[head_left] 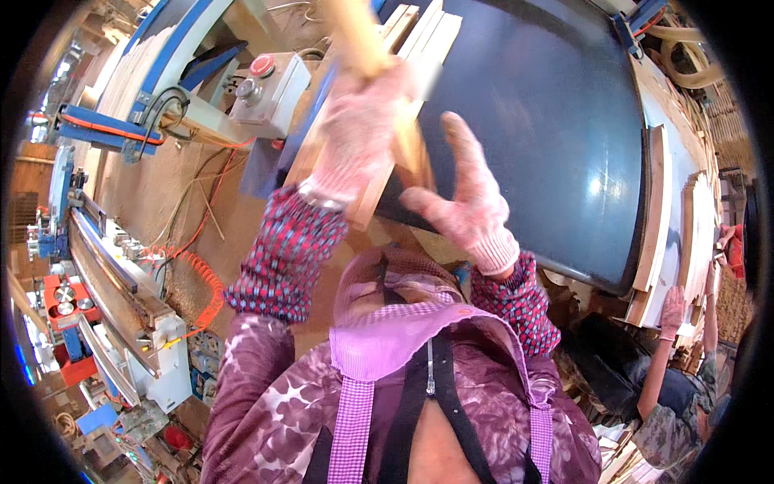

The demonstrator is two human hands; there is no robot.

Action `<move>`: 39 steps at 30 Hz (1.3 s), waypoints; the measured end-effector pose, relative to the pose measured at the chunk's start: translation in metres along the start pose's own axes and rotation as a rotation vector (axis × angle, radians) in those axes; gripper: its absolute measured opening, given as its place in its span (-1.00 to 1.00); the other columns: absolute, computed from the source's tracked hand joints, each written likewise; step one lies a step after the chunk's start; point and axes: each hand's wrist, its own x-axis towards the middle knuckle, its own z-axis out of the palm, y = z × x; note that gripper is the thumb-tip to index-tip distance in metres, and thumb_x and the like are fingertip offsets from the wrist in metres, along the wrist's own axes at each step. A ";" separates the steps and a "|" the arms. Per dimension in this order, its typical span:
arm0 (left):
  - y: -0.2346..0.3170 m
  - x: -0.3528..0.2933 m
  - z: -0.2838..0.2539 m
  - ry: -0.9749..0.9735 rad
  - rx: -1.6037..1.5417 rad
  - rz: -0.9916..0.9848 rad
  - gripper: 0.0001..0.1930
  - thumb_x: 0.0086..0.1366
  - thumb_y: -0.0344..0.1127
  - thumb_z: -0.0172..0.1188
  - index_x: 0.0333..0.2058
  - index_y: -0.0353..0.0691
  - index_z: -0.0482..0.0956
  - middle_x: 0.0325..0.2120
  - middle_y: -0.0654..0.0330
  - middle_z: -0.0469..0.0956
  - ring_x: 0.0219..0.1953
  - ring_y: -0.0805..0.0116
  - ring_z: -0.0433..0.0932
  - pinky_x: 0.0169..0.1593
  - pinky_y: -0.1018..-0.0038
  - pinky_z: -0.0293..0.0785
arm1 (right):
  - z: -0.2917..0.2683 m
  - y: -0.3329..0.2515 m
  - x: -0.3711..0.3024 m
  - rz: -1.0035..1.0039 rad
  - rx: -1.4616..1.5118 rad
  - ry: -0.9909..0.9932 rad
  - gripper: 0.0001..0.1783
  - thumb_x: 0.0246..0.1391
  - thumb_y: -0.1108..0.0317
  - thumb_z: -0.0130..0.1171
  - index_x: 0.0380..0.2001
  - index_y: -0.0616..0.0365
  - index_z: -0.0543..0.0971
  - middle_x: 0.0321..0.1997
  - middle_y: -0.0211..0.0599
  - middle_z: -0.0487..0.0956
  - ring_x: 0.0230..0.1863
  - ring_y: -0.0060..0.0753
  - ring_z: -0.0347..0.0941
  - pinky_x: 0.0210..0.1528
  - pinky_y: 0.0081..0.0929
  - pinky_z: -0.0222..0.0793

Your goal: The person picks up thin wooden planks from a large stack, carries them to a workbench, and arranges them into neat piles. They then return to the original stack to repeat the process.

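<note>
Okay, left hand (355, 129) clasps a wood strip (355, 36) by the belt's (548, 137) left edge; my right hand (472, 198) is open, so it might twist.

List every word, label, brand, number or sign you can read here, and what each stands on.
No text can be read anywhere in this view.
Grey control box: any marks around its red button are too small to read.
Wooden piece at the left hand: motion-blurred, no lettering visible.
</note>
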 end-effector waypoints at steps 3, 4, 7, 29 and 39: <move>0.004 0.003 0.013 -0.365 0.577 0.205 -0.75 0.39 -0.27 0.09 -0.04 -0.24 0.52 -0.14 0.06 0.58 -0.05 0.23 0.57 0.01 0.36 0.52 | 0.031 -0.005 0.008 0.192 0.385 0.003 0.07 -0.06 0.38 0.30 0.44 0.17 -0.07 0.21 0.04 0.38 0.15 -0.02 0.41 0.15 -0.32 0.38; 0.006 0.001 -0.003 -0.386 0.661 0.306 -0.61 0.39 -0.13 0.07 0.06 -0.26 0.45 -0.01 0.02 0.50 0.05 0.16 0.49 0.11 0.33 0.43 | 0.049 0.011 0.010 0.275 0.702 0.068 0.03 -0.01 0.48 0.23 0.45 0.14 -0.10 0.16 -0.03 0.40 0.06 -0.12 0.45 0.06 -0.37 0.44; 0.000 0.002 -0.060 -0.363 0.740 0.586 -0.33 0.37 0.09 0.08 0.27 -0.29 0.29 0.25 -0.05 0.33 0.27 0.02 0.34 0.31 0.26 0.24 | 0.048 0.026 -0.001 0.469 0.793 0.173 -0.10 0.00 0.59 0.14 0.40 0.06 0.04 -0.04 -0.24 0.41 -0.25 -0.46 0.45 -0.26 -0.60 0.47; -0.075 -0.104 -0.077 -0.161 1.359 0.706 0.05 0.11 0.30 0.28 0.38 -0.27 0.09 0.35 -0.11 0.13 0.41 -0.14 0.02 0.44 0.07 -0.11 | 0.008 0.016 0.007 0.389 -0.053 -0.344 -0.23 0.02 -0.30 0.17 -0.12 0.31 0.55 -0.04 0.11 0.55 0.05 0.11 0.52 0.02 -0.01 0.45; -0.116 -0.139 0.095 -0.841 0.851 0.645 0.01 0.21 0.29 0.17 0.34 -0.47 0.10 0.31 -0.19 0.20 0.35 -0.21 0.15 0.41 0.07 0.00 | -0.402 0.257 -0.119 0.982 -0.962 0.376 0.16 -0.23 -0.34 0.32 0.20 0.45 0.30 0.10 0.15 0.52 0.18 -0.03 0.46 0.21 -0.17 0.36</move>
